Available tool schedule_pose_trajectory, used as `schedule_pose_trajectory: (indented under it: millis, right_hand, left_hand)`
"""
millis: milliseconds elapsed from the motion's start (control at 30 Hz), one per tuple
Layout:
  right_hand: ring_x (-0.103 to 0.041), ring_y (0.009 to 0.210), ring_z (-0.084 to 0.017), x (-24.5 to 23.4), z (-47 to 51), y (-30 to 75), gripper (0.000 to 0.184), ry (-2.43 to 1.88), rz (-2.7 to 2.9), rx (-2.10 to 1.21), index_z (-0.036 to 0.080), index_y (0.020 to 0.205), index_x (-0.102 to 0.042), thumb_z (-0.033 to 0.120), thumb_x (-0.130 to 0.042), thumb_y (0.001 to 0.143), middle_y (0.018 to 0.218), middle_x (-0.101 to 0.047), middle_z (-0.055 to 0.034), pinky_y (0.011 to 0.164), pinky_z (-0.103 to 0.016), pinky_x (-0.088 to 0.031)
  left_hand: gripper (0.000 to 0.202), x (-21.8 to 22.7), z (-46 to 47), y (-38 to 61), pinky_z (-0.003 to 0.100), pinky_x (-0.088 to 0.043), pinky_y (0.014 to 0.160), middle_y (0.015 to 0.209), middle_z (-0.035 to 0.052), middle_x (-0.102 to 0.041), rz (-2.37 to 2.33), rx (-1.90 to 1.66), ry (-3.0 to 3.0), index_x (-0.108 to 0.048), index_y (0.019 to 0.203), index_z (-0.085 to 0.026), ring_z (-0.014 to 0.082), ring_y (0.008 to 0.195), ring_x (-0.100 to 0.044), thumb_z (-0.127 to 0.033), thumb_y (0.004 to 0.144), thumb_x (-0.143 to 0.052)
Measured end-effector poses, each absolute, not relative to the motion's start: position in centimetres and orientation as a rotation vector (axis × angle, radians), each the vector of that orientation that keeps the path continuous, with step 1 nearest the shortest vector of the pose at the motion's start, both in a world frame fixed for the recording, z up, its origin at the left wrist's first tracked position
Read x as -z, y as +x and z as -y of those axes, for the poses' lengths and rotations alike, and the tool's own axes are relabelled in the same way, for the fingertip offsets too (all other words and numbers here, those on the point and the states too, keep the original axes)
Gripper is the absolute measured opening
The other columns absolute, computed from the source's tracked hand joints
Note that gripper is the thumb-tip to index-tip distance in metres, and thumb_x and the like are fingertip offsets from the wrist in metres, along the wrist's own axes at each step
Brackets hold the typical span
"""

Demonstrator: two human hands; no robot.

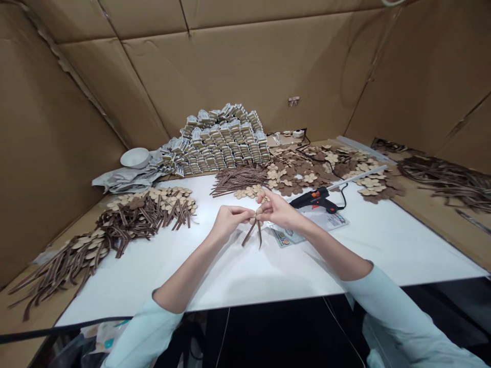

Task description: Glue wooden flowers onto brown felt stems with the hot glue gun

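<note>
Over the middle of the white tabletop, my left hand (232, 219) and my right hand (279, 209) meet with fingers pinched together. Between them they hold a small beige flower (253, 220) with two brown strips (251, 234) hanging down from it like tails. The fingertips cover much of the flower. Just right of my right hand lies a black and orange hot glue gun (316, 199), a long translucent glue stick (356, 176) running out from its back. It rests by a printed DIY package (310, 230). Loose beige flowers (249, 191) lie just beyond my hands.
Finished-looking flowers with brown strips (141, 220) are heaped at the left. A bundle of brown strips (240, 179) and brown and beige flower cutouts (303, 171) lie behind. Stacked small packets (222, 143) stand against the cardboard wall (245, 66), near a white bowl (135, 158). More strips (448, 179) lie right.
</note>
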State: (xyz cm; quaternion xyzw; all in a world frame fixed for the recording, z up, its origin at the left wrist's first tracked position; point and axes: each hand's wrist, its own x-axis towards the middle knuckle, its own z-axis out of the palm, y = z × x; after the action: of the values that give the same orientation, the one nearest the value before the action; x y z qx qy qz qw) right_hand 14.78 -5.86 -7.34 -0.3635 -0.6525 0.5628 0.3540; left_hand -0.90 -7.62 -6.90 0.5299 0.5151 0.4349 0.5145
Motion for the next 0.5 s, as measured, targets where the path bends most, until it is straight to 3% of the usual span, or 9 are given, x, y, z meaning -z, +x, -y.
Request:
schedule_pose_trajectory:
  millis: [200, 500]
  right_hand:
    - [-0.059, 0.051, -0.009, 7.35, 5.87, 14.64, 0.034, -0.944, 1.671, -1.462, 0.022, 0.080, -0.032, 0.006, -0.054, 0.059, 0.059, -0.057, 0.0076, 0.051, -0.021, -0.043]
    - [-0.059, 0.059, -0.009, 6.93, 5.80, 14.72, 0.027, -0.912, 1.576, -1.494, 0.019, 0.085, -0.042, 0.012, -0.058, 0.065, 0.061, -0.056, 0.0063, 0.062, -0.025, -0.048]
  left_hand:
    - [0.011, 6.90, 7.62, -0.81, 0.025, -0.045, 0.061, 0.059, 0.0043, -0.067, -1.237, -1.048, 1.263, -0.070, 0.060, -0.013, 0.0131, 0.058, -0.056, -0.021, 0.053, -0.068]
    - [0.017, 6.86, 7.20, -1.30, 0.026, -0.047, 0.070, 0.064, 0.0052, -0.068, -1.167, -1.128, 1.049, -0.069, 0.057, -0.012, 0.0127, 0.062, -0.058, -0.024, 0.047, -0.074]
